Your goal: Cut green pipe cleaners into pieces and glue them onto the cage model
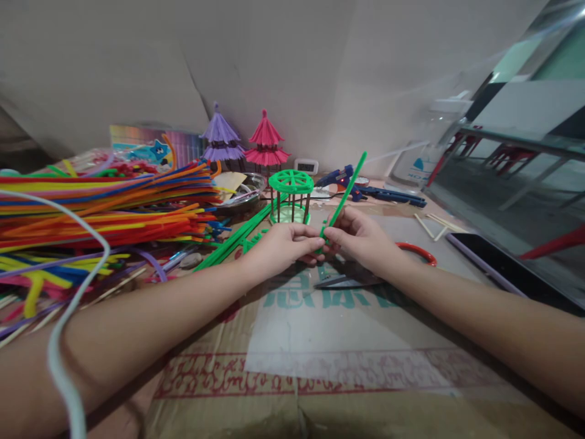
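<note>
Between my two hands is a green pipe cleaner [348, 190], its long straight end pointing up and to the right. The fingers of my left hand [299, 244] pinch its lower end, where the green looks bent or coiled; the fingertips hide part of it. My right hand [354, 235] grips the same pipe cleaner just above, thumb and fingers closed. Right behind my hands stands a small round frame [292, 182] with green rings and brown posts. Loose green pipe cleaners [237, 235] lie to the left of it. Under my right wrist are orange-handled scissors [415, 251].
Bundles of coloured pipe cleaners [114, 201] fill the left side. A purple tiered roof model [222, 134] and a pink one [266, 140] stand at the back. A blue glue gun [336, 177], pliers [395, 196], a phone [512, 265] and a clear jug [418, 152] are at the right. A white cable [68, 311] crosses my left arm.
</note>
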